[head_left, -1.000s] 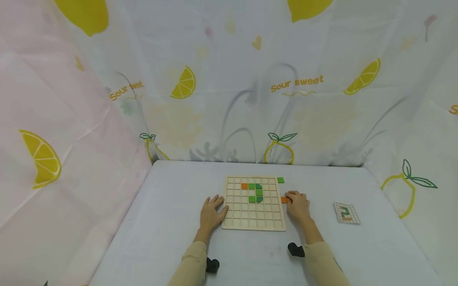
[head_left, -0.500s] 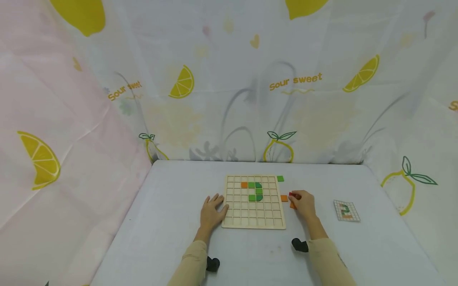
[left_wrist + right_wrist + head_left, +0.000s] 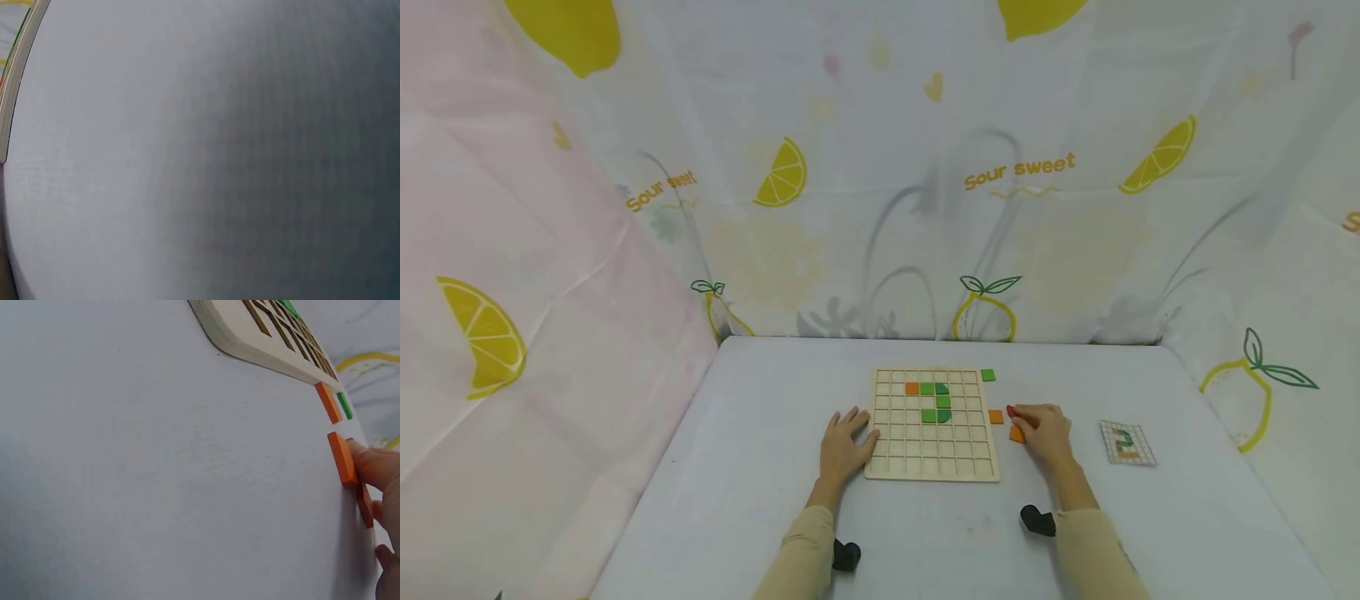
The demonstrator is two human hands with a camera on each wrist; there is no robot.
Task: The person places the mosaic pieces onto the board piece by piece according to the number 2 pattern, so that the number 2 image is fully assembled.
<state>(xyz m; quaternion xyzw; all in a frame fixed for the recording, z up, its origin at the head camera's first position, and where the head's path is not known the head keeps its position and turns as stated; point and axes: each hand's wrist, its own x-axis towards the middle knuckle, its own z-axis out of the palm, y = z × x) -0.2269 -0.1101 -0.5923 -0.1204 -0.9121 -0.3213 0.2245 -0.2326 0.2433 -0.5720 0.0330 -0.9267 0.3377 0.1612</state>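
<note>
In the head view a wooden grid board (image 3: 932, 457) lies on the white table. Orange, green and dark green tiles form a hook shape in its upper middle. Along the board's left edge rests my left hand (image 3: 842, 444), fingers spread and thumb on the rim. My right hand (image 3: 1047, 429) is right of the board, its fingertips pinching a small red tile (image 3: 1011, 411). Just below those fingers lies an orange tile (image 3: 1017, 434), seen edge-on in the right wrist view as an orange tile (image 3: 342, 459). A further orange piece (image 3: 365, 509) shows partly under the hand there.
One more orange tile (image 3: 996, 417) lies against the board's right side. A green tile (image 3: 988, 375) sits by the upper right corner. Farther right is a pattern card (image 3: 1127, 443) with a grid. Lemon-printed cloth (image 3: 880, 250) hangs behind the table.
My right hand has left the orange tile by the board and moved right. The red tile and a second orange tile have come into view. My left hand has stayed put.
</note>
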